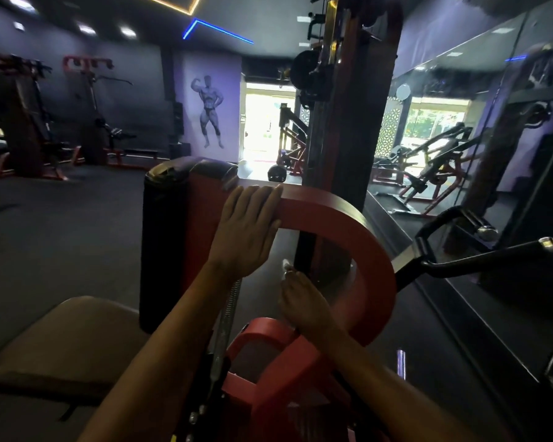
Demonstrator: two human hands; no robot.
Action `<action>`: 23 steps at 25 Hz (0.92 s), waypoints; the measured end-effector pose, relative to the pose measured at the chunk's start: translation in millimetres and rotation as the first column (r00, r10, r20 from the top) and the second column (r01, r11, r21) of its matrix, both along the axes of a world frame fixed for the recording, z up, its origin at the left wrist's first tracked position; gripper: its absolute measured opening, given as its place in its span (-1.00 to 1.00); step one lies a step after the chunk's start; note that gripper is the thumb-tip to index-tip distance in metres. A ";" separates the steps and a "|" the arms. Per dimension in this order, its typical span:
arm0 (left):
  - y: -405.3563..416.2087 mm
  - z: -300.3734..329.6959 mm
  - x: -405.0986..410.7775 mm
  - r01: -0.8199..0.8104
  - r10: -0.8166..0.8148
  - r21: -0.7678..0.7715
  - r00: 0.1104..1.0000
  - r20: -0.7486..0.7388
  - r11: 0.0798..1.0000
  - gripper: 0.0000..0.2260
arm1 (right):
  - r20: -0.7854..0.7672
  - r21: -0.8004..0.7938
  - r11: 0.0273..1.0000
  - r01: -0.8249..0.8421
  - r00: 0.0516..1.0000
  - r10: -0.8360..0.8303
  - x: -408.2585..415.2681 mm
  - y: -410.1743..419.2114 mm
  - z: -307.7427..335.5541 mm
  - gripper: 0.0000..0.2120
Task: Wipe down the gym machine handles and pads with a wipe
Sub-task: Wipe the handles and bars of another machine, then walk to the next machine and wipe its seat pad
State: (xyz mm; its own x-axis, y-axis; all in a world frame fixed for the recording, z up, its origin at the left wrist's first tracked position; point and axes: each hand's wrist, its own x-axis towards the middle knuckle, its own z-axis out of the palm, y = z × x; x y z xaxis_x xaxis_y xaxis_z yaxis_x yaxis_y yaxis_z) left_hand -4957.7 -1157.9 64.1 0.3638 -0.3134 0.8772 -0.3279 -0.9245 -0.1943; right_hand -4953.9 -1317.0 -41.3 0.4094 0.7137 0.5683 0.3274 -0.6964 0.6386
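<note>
A red curved frame arm (358, 231) of the gym machine arcs across the middle of the head view. My left hand (246, 228) rests flat on its top, fingers straight and lying over the bar. Lower down, my right hand (304, 304) holds a small white wipe (286, 267) inside the curve of the red arm; only a corner of the wipe shows beyond my fingers. A tall black roller pad (163, 244) stands upright to the left of the frame. A black handle bar (479, 260) with a chrome end sticks out to the right.
A tan seat cushion (61, 339) lies at lower left. A chrome spring (227, 317) runs down below my left wrist. A dark weight-stack column (348, 122) rises behind the frame. A wall mirror (460, 138) fills the right side. Other machines stand at far left.
</note>
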 end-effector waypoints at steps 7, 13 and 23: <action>-2.2 6.3 -19.8 0.047 -0.061 -0.077 0.980 -0.189 0.996 -0.52 | -0.585 0.654 0.748 0.114 0.703 0.404 -22.6 -7.4 -11.9 -0.86; 31.2 -46.9 -78.3 0.116 -0.218 -0.261 0.888 -0.404 0.958 -0.53 | -0.311 0.834 0.033 0.551 0.418 0.853 -30.9 -11.6 15.4 -0.86; 240.5 -112.1 -268.8 -0.478 0.040 -0.553 0.780 -0.625 0.682 -0.70 | -0.473 0.779 0.382 0.497 0.067 0.878 -105.7 191.0 8.7 -0.87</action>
State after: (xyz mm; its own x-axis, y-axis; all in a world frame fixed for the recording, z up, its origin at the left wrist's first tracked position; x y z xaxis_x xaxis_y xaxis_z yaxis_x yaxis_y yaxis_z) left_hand -5226.5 -917.4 -48.0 0.7880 0.4411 0.4296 0.1075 -0.7855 0.6094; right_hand -5059.6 -1126.0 -32.6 0.8738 0.4689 0.1292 0.2288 -0.1618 -0.9599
